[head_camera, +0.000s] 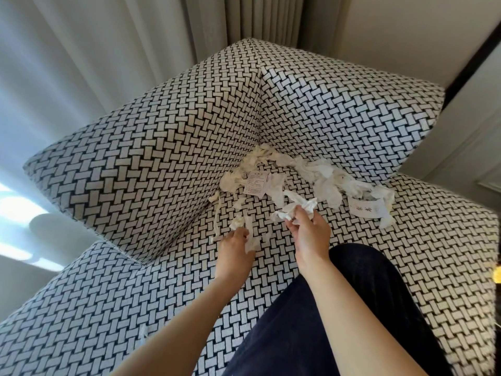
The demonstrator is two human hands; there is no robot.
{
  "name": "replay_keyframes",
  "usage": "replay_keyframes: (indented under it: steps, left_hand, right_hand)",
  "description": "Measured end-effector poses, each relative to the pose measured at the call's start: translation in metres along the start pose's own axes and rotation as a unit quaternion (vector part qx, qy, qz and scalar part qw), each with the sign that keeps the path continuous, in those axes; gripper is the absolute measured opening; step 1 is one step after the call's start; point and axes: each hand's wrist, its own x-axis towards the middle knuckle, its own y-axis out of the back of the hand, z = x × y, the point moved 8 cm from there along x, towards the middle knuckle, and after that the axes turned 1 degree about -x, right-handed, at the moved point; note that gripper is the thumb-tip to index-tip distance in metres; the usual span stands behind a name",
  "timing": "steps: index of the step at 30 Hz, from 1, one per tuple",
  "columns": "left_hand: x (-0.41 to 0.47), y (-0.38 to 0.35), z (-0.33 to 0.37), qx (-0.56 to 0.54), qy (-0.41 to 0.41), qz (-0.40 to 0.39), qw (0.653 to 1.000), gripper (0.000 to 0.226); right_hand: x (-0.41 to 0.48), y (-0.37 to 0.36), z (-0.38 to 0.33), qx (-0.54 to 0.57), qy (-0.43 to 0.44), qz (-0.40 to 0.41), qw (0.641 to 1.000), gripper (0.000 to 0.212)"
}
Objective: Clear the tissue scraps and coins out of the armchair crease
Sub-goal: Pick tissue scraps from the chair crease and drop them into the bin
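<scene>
White tissue scraps (322, 177) lie strewn along the crease where the seat of the black-and-white woven armchair (162, 147) meets its back cushions. Two printed paper slips sit among them, one small label (255, 183) and one larger slip (368, 209) at the right. My right hand (309, 234) is closed on a crumpled tissue wad (301, 207) just in front of the pile. My left hand (235, 249) pinches thin tissue strips (248, 232) on the seat. No coins are visible.
My dark-trousered knee (339, 308) rests on the seat cushion below my right arm. Pale curtains (95, 50) hang behind the chair at left, a wall with dark trim (461, 69) at right. A small torn shred (143, 333) lies on the near left cushion.
</scene>
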Motion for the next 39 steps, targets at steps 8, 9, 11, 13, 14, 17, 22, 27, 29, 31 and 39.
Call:
replay_keyframes:
  steps: [8, 9, 11, 13, 14, 17, 22, 27, 29, 31, 39]
  left_hand:
    - [0.015, 0.018, 0.011, -0.108, 0.048, -0.021, 0.993, 0.023]
    - [0.016, 0.021, 0.017, -0.143, 0.053, -0.018, 0.988, 0.023]
    - [0.017, 0.025, 0.037, -0.198, 0.047, -0.023, 0.979, 0.023]
    - [0.019, 0.026, 0.061, -0.241, 0.039, -0.039, 0.969, 0.023]
    - [0.019, 0.025, 0.076, -0.262, 0.037, -0.051, 0.963, 0.024]
    - [0.018, 0.015, 0.12, -0.326, 0.035, -0.094, 0.94, 0.023]
    - [0.004, -0.018, 0.203, -0.4, 0.024, -0.153, 0.903, 0.023]
    - [-0.025, -0.076, 0.27, -0.451, 0.051, -0.234, 0.86, 0.032]
    - [-0.041, -0.105, 0.292, -0.452, 0.066, -0.268, 0.849, 0.035]
    - [-0.057, -0.134, 0.304, -0.438, 0.084, -0.299, 0.844, 0.037]
    - [-0.128, -0.261, 0.307, -0.393, 0.194, -0.393, 0.809, 0.036]
  right_hand:
    - [-0.003, 0.01, -0.033, -0.028, 0.028, -0.018, 0.999, 0.015]
    - [-0.002, 0.013, -0.041, -0.026, 0.028, -0.024, 0.999, 0.014]
    - [-0.002, 0.024, -0.061, -0.027, 0.041, -0.034, 0.998, 0.013]
    - [-0.001, 0.041, -0.081, -0.03, 0.057, -0.034, 0.997, 0.013]
    - [0.0, 0.053, -0.09, -0.032, 0.063, -0.026, 0.997, 0.013]
    - [0.001, 0.099, -0.114, -0.022, 0.075, 0.02, 0.997, 0.013]
    - [-0.003, 0.196, -0.135, -0.074, 0.081, 0.109, 0.988, 0.014]
    - [-0.009, 0.295, -0.13, -0.094, 0.096, 0.19, 0.972, 0.019]
    - [-0.013, 0.337, -0.121, -0.104, 0.089, 0.234, 0.962, 0.015]
    - [-0.016, 0.369, -0.109, -0.114, 0.078, 0.274, 0.952, 0.018]
    - [-0.039, 0.451, -0.07, -0.089, 0.042, 0.41, 0.907, 0.021]
